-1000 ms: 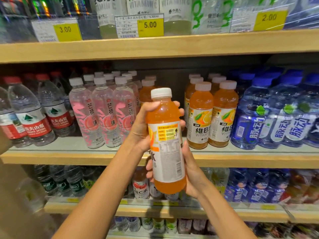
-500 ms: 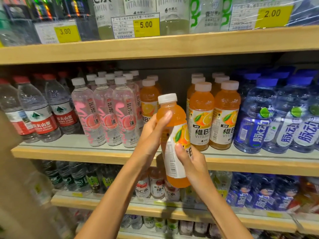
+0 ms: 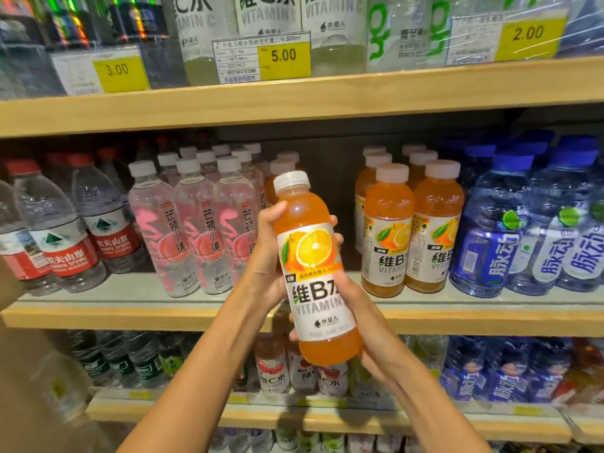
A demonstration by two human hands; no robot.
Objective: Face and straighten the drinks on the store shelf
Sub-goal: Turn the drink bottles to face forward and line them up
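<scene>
both hands [image 3: 266,256] grip an orange bottle [image 3: 315,273] before the shelf [image 3: 130,313].

Left hand [image 3: 266,256]: bare from fingertips to wrist, with slim fingers and a long thumb; the knuckles show as soft ridges.
Right hand [image 3: 358,308]: bare as well and of the same slender build; tendons are faintly marked along its back.
Left forearm [image 3: 202,361]: uncovered along all of its visible length, lean and smooth, widening toward the lower edge of the view.
Right forearm [image 3: 421,387]: uncovered in the same way, lean, running out at the lower edge.
Nails: too small and blurred to describe.
Blurred beige shape [image 3: 29,371]: low at the left edge; cannot tell whether it is clothing.
</scene>
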